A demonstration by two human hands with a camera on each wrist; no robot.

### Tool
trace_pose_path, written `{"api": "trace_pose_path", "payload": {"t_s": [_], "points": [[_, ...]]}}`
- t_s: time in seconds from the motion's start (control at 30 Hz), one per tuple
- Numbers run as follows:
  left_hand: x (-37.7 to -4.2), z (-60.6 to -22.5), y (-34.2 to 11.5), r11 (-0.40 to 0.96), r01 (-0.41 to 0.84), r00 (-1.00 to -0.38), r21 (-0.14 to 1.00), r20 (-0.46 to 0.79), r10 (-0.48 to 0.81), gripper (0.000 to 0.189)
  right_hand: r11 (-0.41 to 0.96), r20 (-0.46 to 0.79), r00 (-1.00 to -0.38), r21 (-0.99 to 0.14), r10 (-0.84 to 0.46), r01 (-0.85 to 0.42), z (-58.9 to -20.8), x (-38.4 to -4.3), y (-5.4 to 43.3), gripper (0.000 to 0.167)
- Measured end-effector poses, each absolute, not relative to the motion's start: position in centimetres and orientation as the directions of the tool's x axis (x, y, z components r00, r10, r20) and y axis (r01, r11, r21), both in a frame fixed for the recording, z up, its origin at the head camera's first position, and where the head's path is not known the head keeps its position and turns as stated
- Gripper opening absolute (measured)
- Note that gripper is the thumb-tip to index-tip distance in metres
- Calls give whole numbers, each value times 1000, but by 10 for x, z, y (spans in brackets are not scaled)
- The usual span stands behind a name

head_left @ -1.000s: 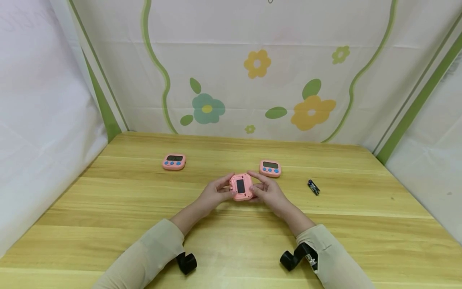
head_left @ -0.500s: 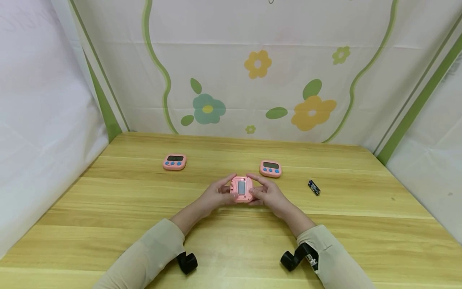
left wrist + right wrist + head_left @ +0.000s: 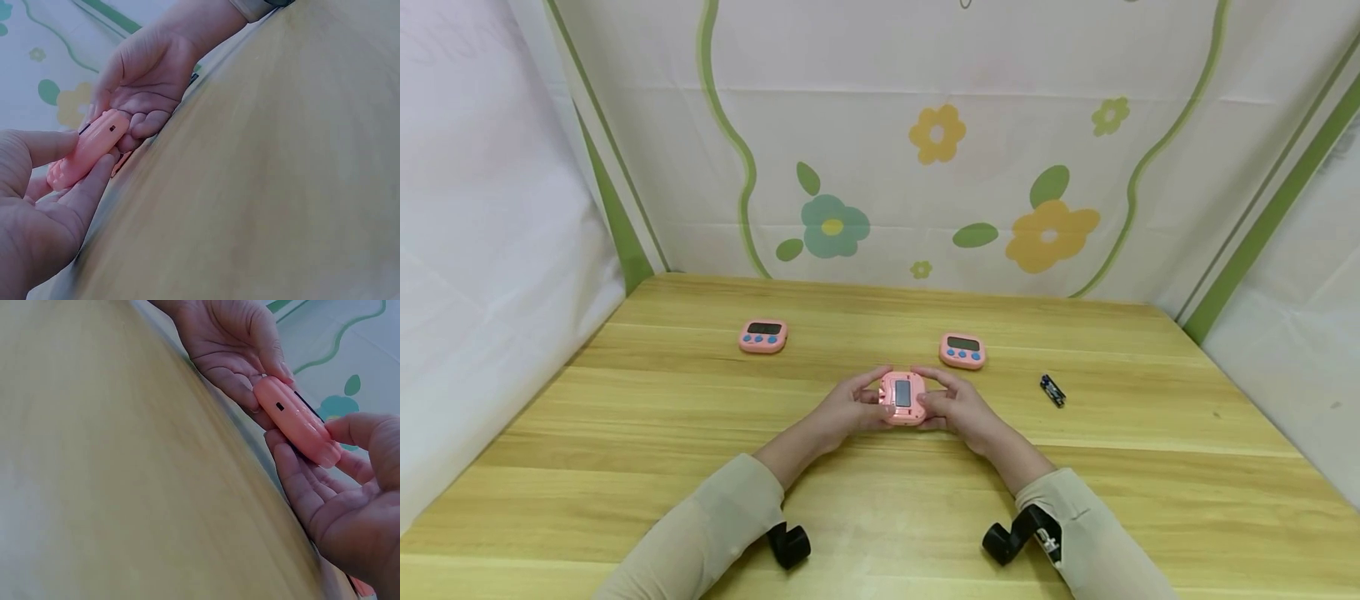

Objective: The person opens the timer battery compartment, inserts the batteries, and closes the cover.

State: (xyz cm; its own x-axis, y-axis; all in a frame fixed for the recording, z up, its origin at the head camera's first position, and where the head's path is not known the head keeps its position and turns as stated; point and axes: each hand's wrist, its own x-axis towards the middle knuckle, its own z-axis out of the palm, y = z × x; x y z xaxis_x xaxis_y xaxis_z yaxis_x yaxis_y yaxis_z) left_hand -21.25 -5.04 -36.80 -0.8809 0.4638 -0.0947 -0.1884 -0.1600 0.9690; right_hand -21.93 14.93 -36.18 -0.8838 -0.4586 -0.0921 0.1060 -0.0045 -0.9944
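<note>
A: What does the head view give you?

B: A pink device (image 3: 903,398) held between the person's left grip (image 3: 844,407) and right grip (image 3: 961,408), around the middle of the tabletop (image 3: 880,508). A grey rectangle shows on its upturned face.

A: And around it?

B: Two pink gadgets with dark screens and blue buttons lie farther back — the left gadget (image 3: 763,337) well apart, the right gadget (image 3: 962,352) near the right grip. A small dark item (image 3: 1053,391) lies off to the right; it is too small to name surely.

A: Now the left wrist view. Is that grip clasping anything?

B: Yes, the device: thumb on one face, fingers against the opposite one. A small dark slot (image 3: 112,129) shows on the edge, and the right grip has the far end.

A: The right wrist view?

B: It matches — the right grip pinches its end between thumb and fingers, with the left grip at the other end. Whether either rests on the tabletop, I cannot tell.
</note>
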Motion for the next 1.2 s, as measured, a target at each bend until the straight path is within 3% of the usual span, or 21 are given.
{"api": "trace_pose_path", "payload": {"t_s": [0.33,1.2], "points": [[-213,-368,-50,-153,-267,-851,952,-159,500,64,11,-99,-874,-994,-476,107,-366,-221,151,49],[-212,-366,-51,-74,-213,-833,974,-142,535,65,60,-167,-877,-986,-451,157,-357,-219,148,47]]}}
